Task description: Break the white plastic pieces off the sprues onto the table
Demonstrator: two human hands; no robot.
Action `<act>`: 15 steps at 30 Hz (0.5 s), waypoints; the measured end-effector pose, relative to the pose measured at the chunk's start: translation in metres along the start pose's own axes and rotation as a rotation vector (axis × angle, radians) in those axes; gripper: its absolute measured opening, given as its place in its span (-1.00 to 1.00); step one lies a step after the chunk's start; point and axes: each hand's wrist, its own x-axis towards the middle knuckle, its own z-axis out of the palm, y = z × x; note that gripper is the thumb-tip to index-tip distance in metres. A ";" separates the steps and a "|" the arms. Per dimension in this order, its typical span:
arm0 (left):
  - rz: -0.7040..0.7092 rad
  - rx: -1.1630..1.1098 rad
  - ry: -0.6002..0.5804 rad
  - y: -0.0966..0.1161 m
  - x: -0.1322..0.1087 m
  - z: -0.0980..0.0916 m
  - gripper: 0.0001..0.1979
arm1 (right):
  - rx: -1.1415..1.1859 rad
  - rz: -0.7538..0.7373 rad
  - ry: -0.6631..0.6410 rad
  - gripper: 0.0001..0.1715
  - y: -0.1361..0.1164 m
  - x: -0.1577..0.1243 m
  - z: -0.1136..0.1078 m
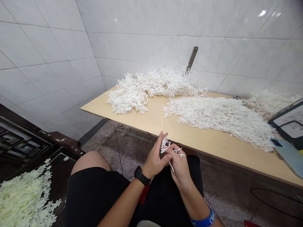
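Over my lap, just in front of the table edge, my two hands meet around some small white branched plastic stems (163, 145). My left hand (154, 157), with a black watch on its wrist, holds a little bunch of them between thumb and straightened fingers. Pinched in my right hand (180, 167) is another white branched stem (180, 152), its thin stalk sticking out below the fingers. A blue band circles that wrist. The thumbs are close together, and part of the stems is hidden by the fingers.
White stems lie on the wooden table (156, 108) in a back heap (165, 82) and a flatter right pile (217, 113). A phone (287, 157) and dark-framed box (290, 121) stand at right. A metal bar (193, 58) rises behind. Pale flowers (26, 195) lie lower left.
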 end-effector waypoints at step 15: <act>0.010 -0.116 -0.006 0.012 0.006 -0.003 -0.35 | -0.264 -0.202 -0.095 -0.80 0.000 0.002 -0.010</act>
